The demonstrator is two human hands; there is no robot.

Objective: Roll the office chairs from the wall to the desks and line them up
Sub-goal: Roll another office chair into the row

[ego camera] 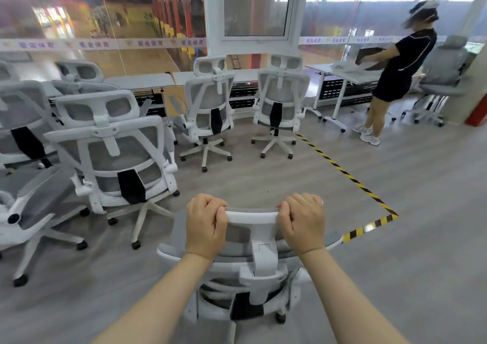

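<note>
Grey floor [395,278] spreads under white chairs; left hand [206,228] and right hand [303,223] each clamp the nearest chair's headrest [252,216].

An office floor beside a glass wall [147,14] overlooking an industrial hall: many white mesh office chairs [208,106] stand by white desks [340,71], with hazard tape [342,171] on grey flooring.

Your chair [253,241] looks smooth white plastic with grey mesh cloth; beneath it, the floor [395,251] looks matt grey.
</note>
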